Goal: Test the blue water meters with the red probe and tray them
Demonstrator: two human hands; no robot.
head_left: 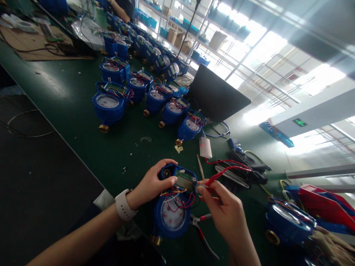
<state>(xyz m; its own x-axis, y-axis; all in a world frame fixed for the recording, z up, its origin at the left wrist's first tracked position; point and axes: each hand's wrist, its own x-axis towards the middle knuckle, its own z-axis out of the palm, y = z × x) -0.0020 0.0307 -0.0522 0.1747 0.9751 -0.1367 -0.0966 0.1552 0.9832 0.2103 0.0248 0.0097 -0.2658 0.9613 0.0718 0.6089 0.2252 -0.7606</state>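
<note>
A blue water meter (172,216) lies on the green table in front of me, its round dial toward me. The electronics box at its far end is uncovered, showing a circuit board with a small display (185,182) and loose coloured wires. My left hand (155,181) grips that box, thumb on its near edge by the display. At the box's right side, my right hand (222,203) pinches the end of a red test lead (215,178); fingers hide its tip. Red-handled pliers (203,236) lie beside the meter, under my right hand.
Several more blue meters (109,103) stand in rows beyond, near a dark laptop (217,94). A white box (205,147) joins the red lead. Right are a black pouch (244,166), another meter (290,221) and a red bin (327,207). A person's arm (120,11) shows far back.
</note>
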